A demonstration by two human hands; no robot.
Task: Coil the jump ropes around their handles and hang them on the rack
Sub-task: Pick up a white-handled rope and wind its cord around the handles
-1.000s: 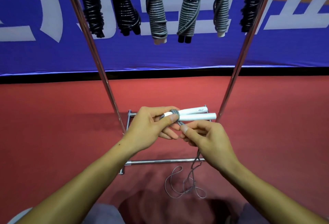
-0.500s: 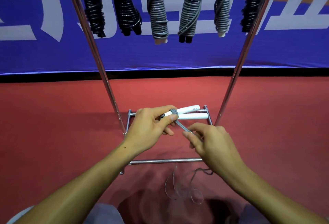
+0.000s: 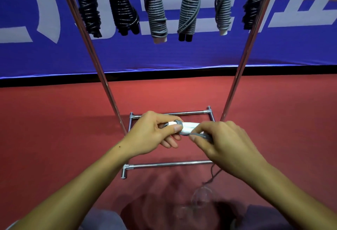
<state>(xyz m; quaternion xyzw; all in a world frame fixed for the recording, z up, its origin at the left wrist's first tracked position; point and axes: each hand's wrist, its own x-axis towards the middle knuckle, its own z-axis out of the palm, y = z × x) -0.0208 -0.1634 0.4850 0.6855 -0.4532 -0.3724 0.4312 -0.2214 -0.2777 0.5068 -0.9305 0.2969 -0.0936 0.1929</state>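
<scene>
Six ropes hung, a seventh barely begun

Six coiled jump ropes (image 3: pixel 156 10) already hang high on the rack (image 3: pixel 99 76), three black and three grey, while in front of the rack's base the person's left hand (image 3: pixel 151 134) grips a pair of white handles (image 3: pixel 187 127) held side by side, thumb pressed over the first few grey turns. The right hand (image 3: pixel 224 142), just beside the handles, pinches the grey rope (image 3: pixel 199 135) and leads it toward them. Most of the rope trails loose to the red floor (image 3: pixel 54 129) below the rack's near bar (blurred there), so nearly all the winding, and the hanging, appears still ahead.
</scene>
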